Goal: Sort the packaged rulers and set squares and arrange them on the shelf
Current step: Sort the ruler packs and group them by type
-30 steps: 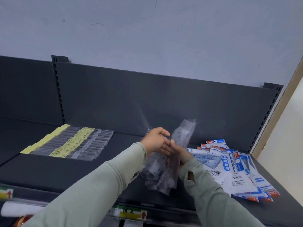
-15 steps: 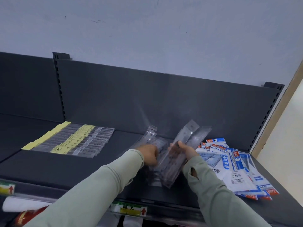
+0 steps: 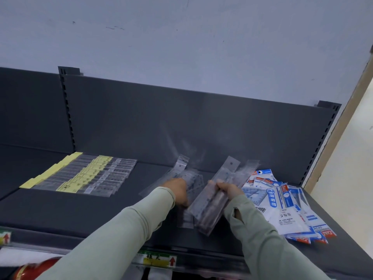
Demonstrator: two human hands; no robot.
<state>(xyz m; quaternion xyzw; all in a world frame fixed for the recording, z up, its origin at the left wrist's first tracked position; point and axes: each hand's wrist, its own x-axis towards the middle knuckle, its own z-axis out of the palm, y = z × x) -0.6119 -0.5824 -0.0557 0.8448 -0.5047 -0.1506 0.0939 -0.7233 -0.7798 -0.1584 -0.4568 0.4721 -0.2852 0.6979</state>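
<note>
The right hand (image 3: 228,188) is clenched round a bundle (image 3: 210,207) of clear ruler packs, gripping it near its middle. The bundle tilts, with its hang-tab end up toward the back panel (image 3: 181,122) and its lower end over the front of the shelf (image 3: 101,215). The left hand (image 3: 178,190) sits on a loose fan of clear packs (image 3: 182,164) just beside the bundle; whether its fingers pinch them cannot be told. Set squares (image 3: 286,207) lie heaped to the right, and yellow-tagged rulers (image 3: 84,174) lie in a row at the left.
</note>
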